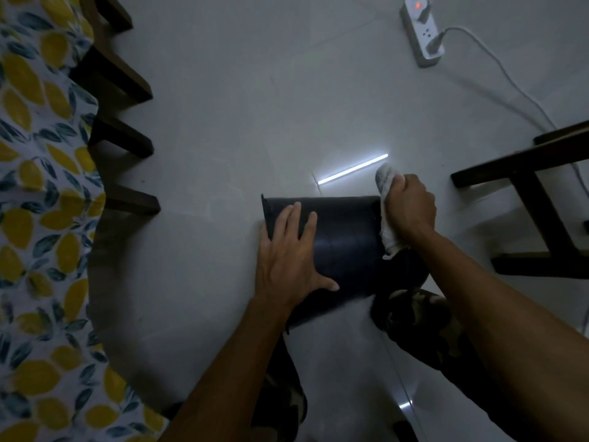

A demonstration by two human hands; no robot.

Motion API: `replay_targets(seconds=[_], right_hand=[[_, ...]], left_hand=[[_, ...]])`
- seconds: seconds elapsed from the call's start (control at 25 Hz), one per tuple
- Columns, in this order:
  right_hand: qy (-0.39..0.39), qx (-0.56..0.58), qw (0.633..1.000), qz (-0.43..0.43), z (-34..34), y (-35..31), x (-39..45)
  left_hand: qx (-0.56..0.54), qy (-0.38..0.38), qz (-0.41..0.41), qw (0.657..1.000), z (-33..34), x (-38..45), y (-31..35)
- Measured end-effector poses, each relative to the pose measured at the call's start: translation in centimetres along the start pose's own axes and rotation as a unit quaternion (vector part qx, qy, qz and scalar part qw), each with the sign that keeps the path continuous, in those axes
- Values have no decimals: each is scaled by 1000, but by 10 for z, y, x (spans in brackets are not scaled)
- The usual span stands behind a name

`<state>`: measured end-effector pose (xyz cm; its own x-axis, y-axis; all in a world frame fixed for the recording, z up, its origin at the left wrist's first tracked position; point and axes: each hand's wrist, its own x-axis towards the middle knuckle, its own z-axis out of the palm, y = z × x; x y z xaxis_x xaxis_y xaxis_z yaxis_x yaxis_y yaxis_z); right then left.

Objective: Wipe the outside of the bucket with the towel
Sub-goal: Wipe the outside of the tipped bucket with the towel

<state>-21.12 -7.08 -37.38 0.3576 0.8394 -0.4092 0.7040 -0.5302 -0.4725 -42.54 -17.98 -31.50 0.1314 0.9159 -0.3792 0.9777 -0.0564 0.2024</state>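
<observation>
A dark bucket point(345, 237) lies on its side on the pale floor, its rim to the left and its base to the right. My left hand point(288, 253) rests flat on the bucket's wall near the rim, fingers spread, holding it steady. My right hand point(409, 207) is closed around a crumpled whitish towel point(387, 215) and presses it against the base end of the bucket. Part of the towel hangs down below the hand. The bucket's underside is hidden.
A table with a lemon-print cloth point(35, 193) and dark wooden chair legs point(124, 135) fill the left. Another dark wooden chair point(538, 199) stands on the right. A white power strip point(422, 31) with a cable lies at the back right. My knees in camouflage trousers point(414, 317) are below the bucket.
</observation>
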Motion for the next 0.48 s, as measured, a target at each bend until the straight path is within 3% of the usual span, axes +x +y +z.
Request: replay_targets(seconds=[0.2,0.36,0.48], right_hand=[[45,91,995,7,-24,-23,1],[17,108,994,5,-19,-14,-18],[10,105,994,21,-17,5,-37]], left_hand=[[-14,168,29,985,-7,15,-8],[-47,176,13,983,3,1,-15],[25,181,-31,983,10,-18,-8]])
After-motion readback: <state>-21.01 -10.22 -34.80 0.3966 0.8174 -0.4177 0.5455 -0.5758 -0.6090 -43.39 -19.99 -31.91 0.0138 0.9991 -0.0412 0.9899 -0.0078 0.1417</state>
